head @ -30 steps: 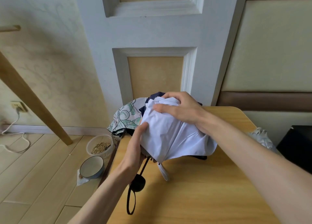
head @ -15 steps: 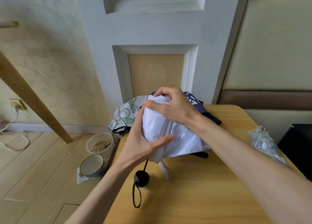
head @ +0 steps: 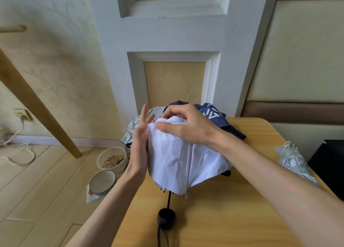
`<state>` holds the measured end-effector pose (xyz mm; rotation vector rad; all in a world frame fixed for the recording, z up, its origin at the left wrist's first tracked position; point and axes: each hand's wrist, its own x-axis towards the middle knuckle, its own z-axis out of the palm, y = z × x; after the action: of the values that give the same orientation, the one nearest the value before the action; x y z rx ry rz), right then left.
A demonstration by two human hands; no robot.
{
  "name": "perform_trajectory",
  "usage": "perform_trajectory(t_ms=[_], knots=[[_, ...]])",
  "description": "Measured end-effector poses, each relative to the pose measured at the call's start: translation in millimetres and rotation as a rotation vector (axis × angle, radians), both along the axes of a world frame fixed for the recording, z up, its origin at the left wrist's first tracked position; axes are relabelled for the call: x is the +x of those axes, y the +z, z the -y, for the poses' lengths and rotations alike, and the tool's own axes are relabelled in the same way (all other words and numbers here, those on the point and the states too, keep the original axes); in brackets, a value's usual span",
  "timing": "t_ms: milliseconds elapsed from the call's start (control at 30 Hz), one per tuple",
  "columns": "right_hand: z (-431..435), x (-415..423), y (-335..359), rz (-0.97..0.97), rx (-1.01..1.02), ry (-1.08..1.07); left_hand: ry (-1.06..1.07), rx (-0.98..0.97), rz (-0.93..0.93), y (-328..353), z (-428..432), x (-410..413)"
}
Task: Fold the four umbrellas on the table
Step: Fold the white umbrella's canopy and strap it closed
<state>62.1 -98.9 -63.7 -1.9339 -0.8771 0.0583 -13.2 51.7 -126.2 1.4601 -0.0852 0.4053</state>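
Observation:
A white umbrella [head: 178,161] with loose canopy lies on the wooden table [head: 232,209], its black handle [head: 166,218] and strap pointing toward me. My right hand [head: 186,124] grips the bunched top of its canopy. My left hand [head: 139,146] lies flat, fingers straight, against the canopy's left side. Behind it sit a dark blue umbrella [head: 214,114] with white lettering and a leaf-patterned umbrella [head: 133,127] at the table's far left edge. A silver umbrella [head: 294,161] lies at the right edge.
On the floor to the left stand a clear tub of grain [head: 112,160] and a bowl [head: 102,181]. A slanted wooden leg [head: 37,105] and a white cable [head: 22,150] are further left. A panelled wall stands right behind the table; a black object [head: 329,165] is at right.
My left hand has let go of the canopy's lower side and straightened, now flat against its left flank. The right hand stays on the top. The view has shifted slightly.

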Motion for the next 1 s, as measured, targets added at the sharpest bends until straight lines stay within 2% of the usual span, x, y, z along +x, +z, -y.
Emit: perform_trajectory(t_ms=[100,133,167,233,333,400,467,633,767,867,1000], knots=[[4.6,4.7,1.2,0.035,-0.024,-0.078,0.620,0.402,0.109,-6.7,-12.2,4.7],[6.0,6.9,1.8,0.036,-0.025,-0.116,0.773,0.481,0.186,-7.2,-11.4,2.7],[7.4,9.1,2.9,0.031,-0.020,-0.158,0.824,0.518,0.252,-5.5,-7.1,-1.8],[10.0,11.8,6.5,0.029,-0.009,-0.234,0.630,0.527,0.250,-3.2,6.0,-12.4],[9.4,10.9,13.0,0.039,0.004,-0.280,0.204,0.628,0.024,-5.0,27.4,-24.1],[6.4,7.9,16.6,0.007,0.032,-0.266,0.057,0.519,0.021,-5.8,35.1,-25.0],[3.4,6.8,18.2,-0.019,0.037,-0.248,0.000,0.359,-0.015,-1.8,34.0,-22.4],[-1.5,8.5,12.6,-0.013,-0.009,-0.216,-0.237,0.121,-0.215,-0.9,25.3,-19.4],[6.7,5.7,9.3,-0.093,0.046,-0.198,-0.289,0.019,-0.279,-5.0,28.8,-18.4],[18.9,4.0,11.5,-0.148,0.041,-0.068,-0.258,-0.093,-0.264,-7.3,30.0,-15.0],[60.2,5.4,13.1,-0.042,-0.042,-0.020,-0.172,-0.227,-0.237,-11.6,19.4,-8.9]])
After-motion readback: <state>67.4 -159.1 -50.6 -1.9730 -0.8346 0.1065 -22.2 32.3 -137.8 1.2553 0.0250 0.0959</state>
